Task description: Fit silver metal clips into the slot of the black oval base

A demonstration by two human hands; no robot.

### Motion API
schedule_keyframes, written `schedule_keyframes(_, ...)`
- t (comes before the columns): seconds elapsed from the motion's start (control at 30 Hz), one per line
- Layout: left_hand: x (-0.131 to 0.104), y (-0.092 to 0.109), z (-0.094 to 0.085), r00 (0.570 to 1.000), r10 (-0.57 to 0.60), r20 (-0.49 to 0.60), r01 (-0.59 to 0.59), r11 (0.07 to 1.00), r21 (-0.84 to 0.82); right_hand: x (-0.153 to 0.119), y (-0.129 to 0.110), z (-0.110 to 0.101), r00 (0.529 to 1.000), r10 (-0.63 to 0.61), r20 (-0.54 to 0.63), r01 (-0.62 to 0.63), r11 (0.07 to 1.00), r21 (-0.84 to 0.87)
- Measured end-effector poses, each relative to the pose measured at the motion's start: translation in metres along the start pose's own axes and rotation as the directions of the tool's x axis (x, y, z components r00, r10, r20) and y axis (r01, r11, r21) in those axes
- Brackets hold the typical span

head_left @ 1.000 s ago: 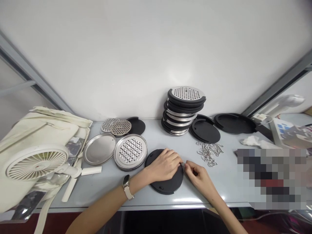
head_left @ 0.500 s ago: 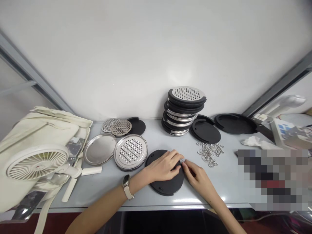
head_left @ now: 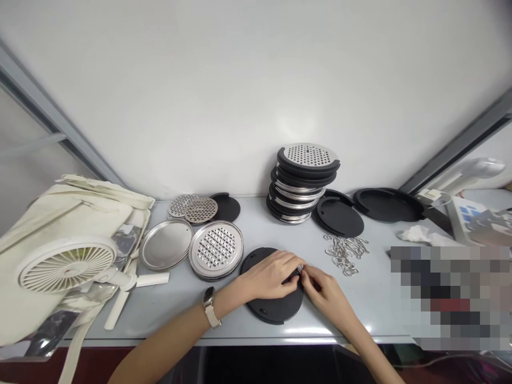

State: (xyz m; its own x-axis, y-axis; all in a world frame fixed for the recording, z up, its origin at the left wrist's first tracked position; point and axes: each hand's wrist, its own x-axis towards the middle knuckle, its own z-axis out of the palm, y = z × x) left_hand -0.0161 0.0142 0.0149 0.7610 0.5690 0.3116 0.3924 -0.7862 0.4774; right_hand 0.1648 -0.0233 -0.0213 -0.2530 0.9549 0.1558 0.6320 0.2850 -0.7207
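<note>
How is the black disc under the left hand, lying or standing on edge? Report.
Lying: the black disc shows its broad face upward, beneath the left hand.

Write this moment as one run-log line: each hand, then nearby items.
left hand: over black disc | right hand: at disc's right edge, close to left hand | nearby: wire pieces, disc stack

A plain, pale wall (head_left: 192,96) rises behind a grey tabletop (head_left: 384,288), a soft patch of light (head_left: 296,120) on it. Slanting grey metal posts stand left (head_left: 66,136) and right (head_left: 460,144). Reflections gleam along the table's near edge; dark red (head_left: 92,362) shows below left.
</note>
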Motion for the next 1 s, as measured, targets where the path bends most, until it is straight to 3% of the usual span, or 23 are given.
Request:
schedule_keyframes(0.57, -0.001, -0.0021, 0.0047, 1.0, 0.01, -0.026, -0.005, 0.987, 0.163, 0.0001, 0.0028, 0.0008, 0.999, 0.027, 0.042, -0.028, 0.999, 0.019)
schedule_keyframes(1.0, -0.0014, -0.004, 0.0053, 0.998, 0.049, -0.042, -0.044, 0.992, 0.118, -0.0005, 0.0052, 0.0022, 0.999, 0.034, 0.033, -0.035, 0.999, 0.017)
